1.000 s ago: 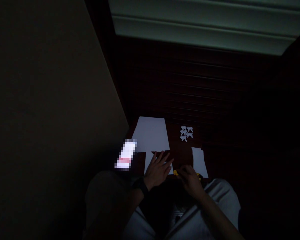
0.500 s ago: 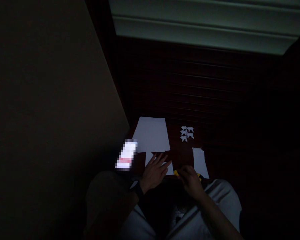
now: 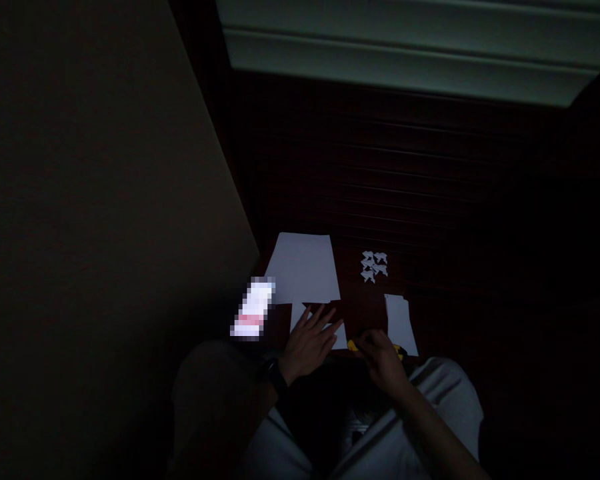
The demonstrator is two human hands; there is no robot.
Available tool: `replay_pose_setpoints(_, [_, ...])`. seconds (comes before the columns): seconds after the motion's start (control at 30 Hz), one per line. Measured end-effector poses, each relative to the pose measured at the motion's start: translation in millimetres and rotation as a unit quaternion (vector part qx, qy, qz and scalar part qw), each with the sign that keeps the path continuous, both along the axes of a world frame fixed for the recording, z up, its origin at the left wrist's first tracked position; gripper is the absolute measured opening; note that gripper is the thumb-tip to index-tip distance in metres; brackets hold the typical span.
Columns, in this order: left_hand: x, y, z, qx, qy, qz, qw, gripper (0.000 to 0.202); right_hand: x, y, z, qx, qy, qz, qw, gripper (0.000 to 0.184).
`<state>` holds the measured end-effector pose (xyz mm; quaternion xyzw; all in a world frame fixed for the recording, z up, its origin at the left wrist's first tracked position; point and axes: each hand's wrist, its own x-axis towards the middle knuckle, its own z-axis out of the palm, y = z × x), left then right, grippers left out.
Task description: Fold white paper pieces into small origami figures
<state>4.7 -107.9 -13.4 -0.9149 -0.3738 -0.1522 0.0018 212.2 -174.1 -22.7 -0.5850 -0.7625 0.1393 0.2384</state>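
My left hand (image 3: pixel 310 341) lies flat with fingers spread on a folded white paper (image 3: pixel 339 339) near the table's front edge. Part of that paper is hidden under the palm. My right hand (image 3: pixel 381 357) has its fingers curled over a yellow and black utility knife (image 3: pixel 399 351), just right of the paper. Both ends of the knife show past the fingers, and its blade cannot be made out in the dim light. Beyond the right hand is a small stack of cut white paper (image 3: pixel 401 323).
White sheets (image 3: pixel 305 267) lie at the table's far left. A lit phone with a blurred screen (image 3: pixel 253 310) rests beside them. Several small folded paper pieces (image 3: pixel 374 265) sit at the back right. A wall (image 3: pixel 130 200) rises on the left, and dark slats (image 3: pixel 380 160) stand behind.
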Motion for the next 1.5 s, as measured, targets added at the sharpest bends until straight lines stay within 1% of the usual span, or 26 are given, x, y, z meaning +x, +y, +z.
replay_pose_setpoints(0.3, [-0.7,0.6,-1.4,-0.004,0.004,0.002,1.000,0.043,2.4,-4.6,0.0,0.006,0.007,0.003,1.000,0.031])
replay_pose_setpoints(0.5, [-0.9,-0.2,0.2,-0.003,-0.001,0.000,1.000,0.043,5.3,-7.8,-3.1,0.004,0.011,0.001,1.000,0.031])
replay_pose_setpoints(0.7, [-0.9,-0.2,0.6,-0.003,-0.002,-0.003,1.000,0.043,8.7,-12.3,-2.7,0.001,0.010,0.000,1.000,0.032])
replay_pose_setpoints(1.0, [-1.1,0.3,-1.1,-0.008,-0.002,-0.001,1.000,0.043,11.3,-12.4,-4.1,0.004,0.008,0.006,1.000,0.031])
replay_pose_setpoints(1.23, [-0.6,1.0,-2.7,-0.017,-0.021,0.000,1.000,0.045,10.1,-13.9,-4.6,0.011,0.019,-0.002,1.000,0.029])
replay_pose_setpoints(1.37, [-2.7,1.8,2.7,-0.031,-0.055,0.005,0.998,0.046,9.7,-14.6,-3.0,0.012,0.011,-0.006,1.000,0.031])
replay_pose_setpoints(1.5, [-14.6,-2.0,9.4,-0.029,-0.083,0.004,0.996,0.045,10.6,-14.5,-5.0,0.009,0.006,-0.004,1.000,0.033])
